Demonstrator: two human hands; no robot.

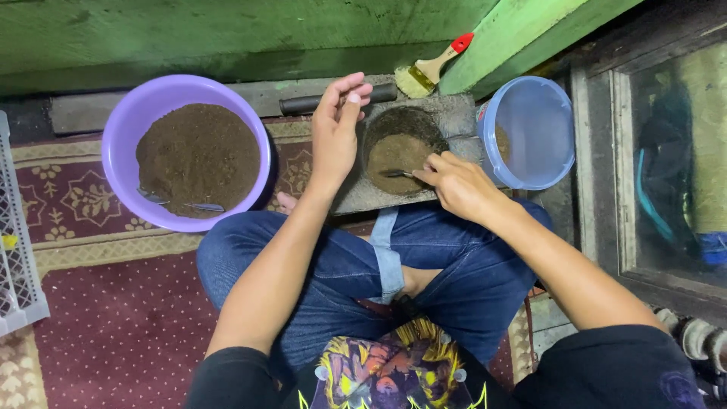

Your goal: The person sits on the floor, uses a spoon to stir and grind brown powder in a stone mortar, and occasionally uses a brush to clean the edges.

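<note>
A round hollow [401,148] filled with brown powder is seen set in a grey stone slab [454,113], which rests on the floor just ahead of the seated person's crossed legs. A small metal spoon [395,173] is held at its handle by the right hand [457,184], fingers pinched narrowly around it; the bowl of the spoon lies in the powder near the hollow's lower edge. The left hand [337,129] is noted at the left rim of the hollow, fingers loosely extended and held together, gripping nothing; whether it touches the slab cannot be told.

A dark cylindrical bar [337,101] is observed lying across the slab's far edge, partly hidden behind the left fingers. A paintbrush [432,70] with pale bristles and a red-tipped wooden handle is recorded just beyond the slab, leaning against a green wooden beam [522,34].

To the right, touching the slab, a translucent blue bucket [530,132] is tilted on its side, a little brown powder visible within. To the left, a purple basin [185,151] holding a mound of dark brown powder is set on the patterned red carpet [113,303]; two small metal pieces rest on the powder near its lower rim. A white lattice crate [19,250] is noted at the far left edge.
</note>
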